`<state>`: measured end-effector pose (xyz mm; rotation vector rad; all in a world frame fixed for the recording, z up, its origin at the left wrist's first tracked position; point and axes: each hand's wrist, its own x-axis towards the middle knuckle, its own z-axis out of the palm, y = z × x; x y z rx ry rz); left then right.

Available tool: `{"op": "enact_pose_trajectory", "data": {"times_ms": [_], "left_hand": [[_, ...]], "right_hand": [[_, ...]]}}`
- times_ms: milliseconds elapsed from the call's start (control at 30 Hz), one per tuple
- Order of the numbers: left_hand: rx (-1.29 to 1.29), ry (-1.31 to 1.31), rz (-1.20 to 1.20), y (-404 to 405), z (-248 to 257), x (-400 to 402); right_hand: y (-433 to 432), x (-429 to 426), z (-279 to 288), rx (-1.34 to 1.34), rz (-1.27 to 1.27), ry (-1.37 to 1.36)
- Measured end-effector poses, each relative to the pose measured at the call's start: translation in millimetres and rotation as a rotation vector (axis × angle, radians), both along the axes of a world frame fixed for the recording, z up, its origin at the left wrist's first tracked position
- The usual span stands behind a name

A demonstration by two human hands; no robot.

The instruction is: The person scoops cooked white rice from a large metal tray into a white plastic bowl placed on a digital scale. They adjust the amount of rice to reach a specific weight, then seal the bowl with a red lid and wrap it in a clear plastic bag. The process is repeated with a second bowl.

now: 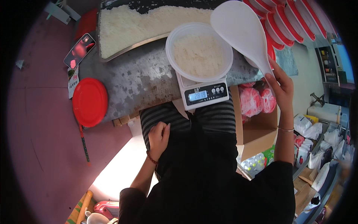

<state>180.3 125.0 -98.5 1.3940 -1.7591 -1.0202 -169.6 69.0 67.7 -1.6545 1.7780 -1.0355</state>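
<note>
My right hand (282, 86) grips the handle of a large white plastic rice paddle (240, 28). Its broad blade overlaps the upper right rim of a round translucent plastic bowl (171, 57) in this view. Pale rice (198, 54) lies in the bowl, its surface fairly flat. The bowl stands on a white digital kitchen scale (205, 96) with a lit display, at the front edge of a worn metal table (139, 75). Behind it, a metal tray (123, 54) carries a wide bed of white rice (125, 30). My left hand (158, 137) rests curled on my lap, with nothing visible in it.
Red round lids (89, 102) sit at the table's left corner, near a smartphone (79, 51). Red-rimmed containers (282, 25) are stacked at the upper right. Below them, a cardboard box (258, 134) holds plastic-wrapped red items (250, 102). Bagged goods (310, 131) line the right side.
</note>
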Motion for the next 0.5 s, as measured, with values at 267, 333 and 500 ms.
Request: {"op": "enact_pose_trajectory", "data": {"times_ms": [267,333,500], "left_hand": [[0.070,0.082,0.082,5.4,1.3,-0.8],[0.074,0.081,0.083,4.8,0.5,0.5],[0.039,0.066,0.030,4.0,-1.1,4.1]], "right_hand": [[12.8,7.6,-8.9,-0.046,-0.063,-0.106],[14.3,9.1,-8.6,-0.039,-0.036,-0.060],[11.7,21.6,-8.2,-0.012,-0.052,0.046]]}}
